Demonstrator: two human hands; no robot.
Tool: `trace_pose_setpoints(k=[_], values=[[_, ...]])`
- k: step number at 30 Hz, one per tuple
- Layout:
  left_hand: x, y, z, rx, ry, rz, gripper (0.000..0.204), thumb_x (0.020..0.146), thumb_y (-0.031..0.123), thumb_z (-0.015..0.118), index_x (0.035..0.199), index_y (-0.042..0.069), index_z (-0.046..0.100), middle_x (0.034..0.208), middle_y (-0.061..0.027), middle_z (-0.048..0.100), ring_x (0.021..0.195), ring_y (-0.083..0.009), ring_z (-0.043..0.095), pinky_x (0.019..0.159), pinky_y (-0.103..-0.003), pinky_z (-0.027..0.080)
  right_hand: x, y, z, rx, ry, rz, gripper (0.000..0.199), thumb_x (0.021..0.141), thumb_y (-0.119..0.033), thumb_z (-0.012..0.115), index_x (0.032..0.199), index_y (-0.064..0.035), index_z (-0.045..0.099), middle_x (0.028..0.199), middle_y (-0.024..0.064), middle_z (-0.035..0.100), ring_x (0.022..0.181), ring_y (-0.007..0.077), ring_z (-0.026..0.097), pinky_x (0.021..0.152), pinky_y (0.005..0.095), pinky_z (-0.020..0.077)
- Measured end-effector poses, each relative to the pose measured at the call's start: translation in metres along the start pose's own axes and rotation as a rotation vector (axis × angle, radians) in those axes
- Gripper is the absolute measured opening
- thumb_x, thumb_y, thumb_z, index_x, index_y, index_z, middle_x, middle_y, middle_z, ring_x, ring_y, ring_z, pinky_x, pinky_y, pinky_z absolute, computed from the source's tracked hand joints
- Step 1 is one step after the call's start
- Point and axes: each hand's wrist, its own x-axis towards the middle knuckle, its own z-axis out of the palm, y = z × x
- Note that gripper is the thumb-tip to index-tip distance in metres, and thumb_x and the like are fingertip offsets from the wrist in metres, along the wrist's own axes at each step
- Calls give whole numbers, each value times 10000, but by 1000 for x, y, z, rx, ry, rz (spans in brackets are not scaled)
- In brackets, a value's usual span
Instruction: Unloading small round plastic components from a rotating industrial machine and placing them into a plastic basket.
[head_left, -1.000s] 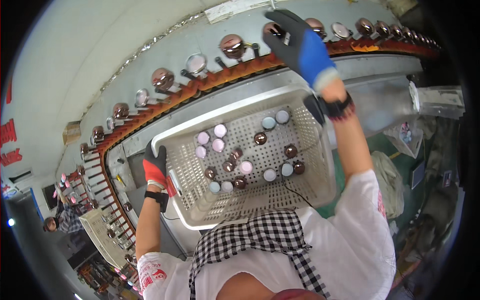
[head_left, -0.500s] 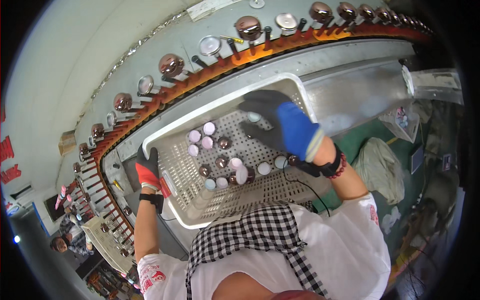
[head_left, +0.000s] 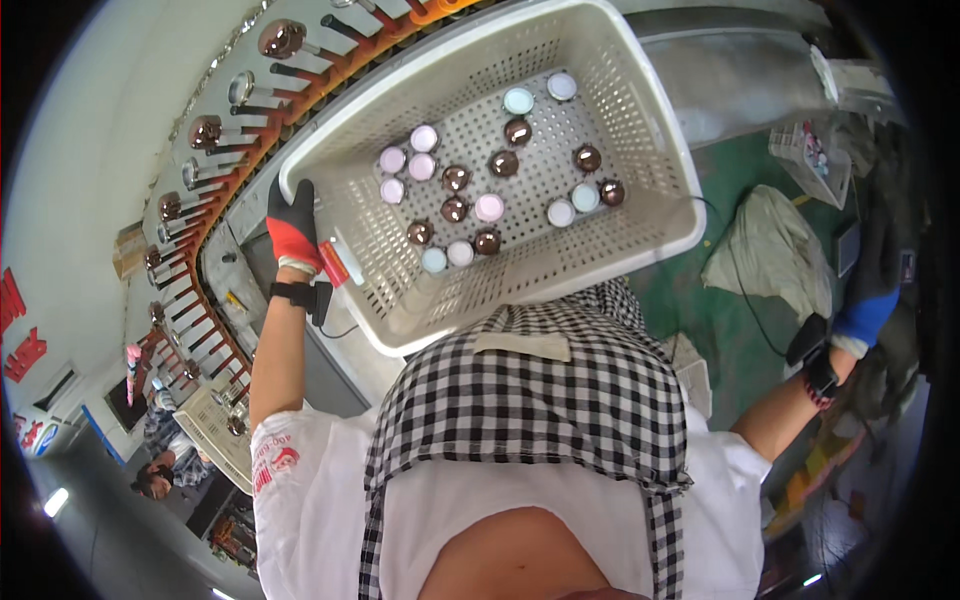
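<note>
A white perforated plastic basket (head_left: 655, 215) stands in front of my body. Low round pieces lie scattered on its floor: shiny brown domes (head_left: 504, 163) and ones with pale pink, lilac or light blue faces (head_left: 489, 207). My left hand (head_left: 291, 228), in a red and dark grey glove, is closed over the basket's left rim beside a red and white label. Well away from the basket, my right hand (head_left: 872, 285) reaches out to the far right in a blue and dark grey glove. Its fingers blend into the dark background, so their pose is unclear.
An orange conveyor rail (head_left: 330, 85) curves behind and left of the basket, carrying shiny brown and silver round pieces on stems. On the right are a grey cloth sack (head_left: 765, 250) and a small crate (head_left: 815, 165). Another person (head_left: 165, 465) is at the lower left.
My right hand has left the basket's inside and swung far out to the right. More round pieces show on the basket floor, and the view has shifted; my left hand stays on the rim.
</note>
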Motion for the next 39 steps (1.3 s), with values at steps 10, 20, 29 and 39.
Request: trace_pose_setpoints(k=[10, 20, 29, 39], values=[[-1, -86, 19, -143, 7, 246, 541, 988, 158, 723, 1479, -12, 573, 1347, -173, 709, 1210, -263, 679, 1056, -380, 523, -112, -313, 106, 755, 52, 280, 270, 1023, -44, 688, 1287, -13, 737, 1294, 184, 744, 1210, 338, 699, 1065, 426, 528], [4, -85, 20, -229, 15, 304, 495, 997, 239, 722, 1411, -18, 634, 1276, -176, 749, 1151, -279, 709, 997, -394, 551, -92, -450, 147, 1035, 143, 357, 216, 991, -194, 720, 1126, -65, 828, 1086, 207, 797, 1003, 371, 777, 901, 408, 603], [6, -101, 25, -328, 19, 312, 436, 1012, 225, 693, 1379, -5, 647, 1278, -185, 746, 1176, -312, 700, 1034, -411, 532, -87, -468, 149, 915, 144, 353, 209, 980, -230, 714, 1091, -89, 821, 998, 214, 786, 890, 400, 765, 828, 455, 606], [27, -90, -5, -171, -218, 281, 538, 995, 317, 741, 1418, 2, 638, 1304, -228, 738, 1218, -350, 705, 1047, -422, 530, -63, -454, 133, 680, -23, 321, 889, 882, -188, 760, 1675, -126, 361, 1682, 294, 368, 1428, 508, 510, 1131, 533, 500]])
